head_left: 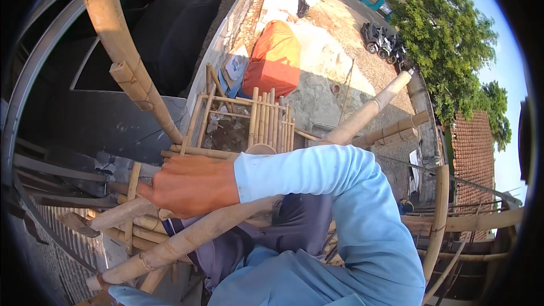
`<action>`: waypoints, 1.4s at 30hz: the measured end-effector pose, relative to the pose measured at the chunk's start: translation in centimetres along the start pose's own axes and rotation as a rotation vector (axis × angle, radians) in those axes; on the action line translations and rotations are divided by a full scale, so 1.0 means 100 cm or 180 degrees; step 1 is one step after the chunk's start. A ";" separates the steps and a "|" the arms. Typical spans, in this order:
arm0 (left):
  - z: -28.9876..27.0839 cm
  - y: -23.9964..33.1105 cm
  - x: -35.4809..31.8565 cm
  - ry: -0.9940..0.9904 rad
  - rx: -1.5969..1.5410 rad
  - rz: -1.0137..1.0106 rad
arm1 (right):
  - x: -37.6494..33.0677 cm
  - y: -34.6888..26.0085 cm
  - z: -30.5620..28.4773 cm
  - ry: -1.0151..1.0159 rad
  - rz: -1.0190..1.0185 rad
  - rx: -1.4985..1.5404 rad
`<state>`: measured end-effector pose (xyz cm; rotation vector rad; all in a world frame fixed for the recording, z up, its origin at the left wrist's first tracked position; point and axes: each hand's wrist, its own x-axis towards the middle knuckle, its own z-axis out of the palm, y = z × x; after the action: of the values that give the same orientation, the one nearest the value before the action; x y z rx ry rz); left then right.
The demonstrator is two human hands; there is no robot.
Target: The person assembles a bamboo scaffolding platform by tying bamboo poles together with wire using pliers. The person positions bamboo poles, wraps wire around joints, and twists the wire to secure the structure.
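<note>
My right arm [362, 215], in a light blue sleeve, reaches across from the right. At its end my right hand [190, 187] is closed, with its back toward me. A brown wooden bar [122, 215] with a dark, notched end juts out to the left from under its fingers. Just below the hand, a thick bamboo pole [187, 235] slants across my lap, above my purple-grey trousers [300, 221]. At the lower left edge, a bit of blue sleeve [133, 296] shows; my left hand is out of sight.
Bamboo scaffold poles surround me, including a tall upright [127, 59] at left and a pole [368, 110] running outward at right. Below are a bamboo rack [263, 119], an orange tarpaulin [275, 56] and sand [323, 62]. Corrugated sheets [62, 260] lie at lower left. Motorbikes [382, 42] stand farther off.
</note>
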<state>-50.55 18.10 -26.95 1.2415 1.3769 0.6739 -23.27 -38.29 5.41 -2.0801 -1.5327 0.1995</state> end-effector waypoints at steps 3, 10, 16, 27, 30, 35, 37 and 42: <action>0.033 0.009 -0.013 0.0115 0.0340 0.0036 | -0.089 0.005 -0.051 0.0684 0.1092 -0.0230; 0.058 0.033 -0.030 0.0277 0.0807 0.0139 | -0.337 -0.003 -0.028 0.4862 0.3620 0.0078; 0.034 0.031 -0.034 0.0443 0.0734 0.0062 | -0.439 0.096 0.046 0.6518 0.3323 0.1599; -0.105 0.065 -0.029 0.1615 0.0476 -0.0160 | -0.447 0.176 0.083 0.6749 0.2086 0.3901; -0.128 0.099 -0.051 0.2804 0.1459 0.0663 | -0.440 0.181 0.092 0.6739 0.2168 0.4015; 0.122 0.160 -0.385 -0.0991 0.1104 0.3376 | -0.430 0.166 0.077 0.6664 0.1927 0.3991; 0.200 0.162 -0.495 -0.2987 0.1803 0.3281 | -0.428 0.172 0.075 0.6647 0.1769 0.4130; 0.340 0.115 -0.627 -0.5631 0.3039 0.2515 | -0.405 0.187 0.074 0.6498 0.0970 0.4624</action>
<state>-25.15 -45.01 -2.77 2.1819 -0.4652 -0.7488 -24.51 -76.82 -18.17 -0.4261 0.3386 -0.4688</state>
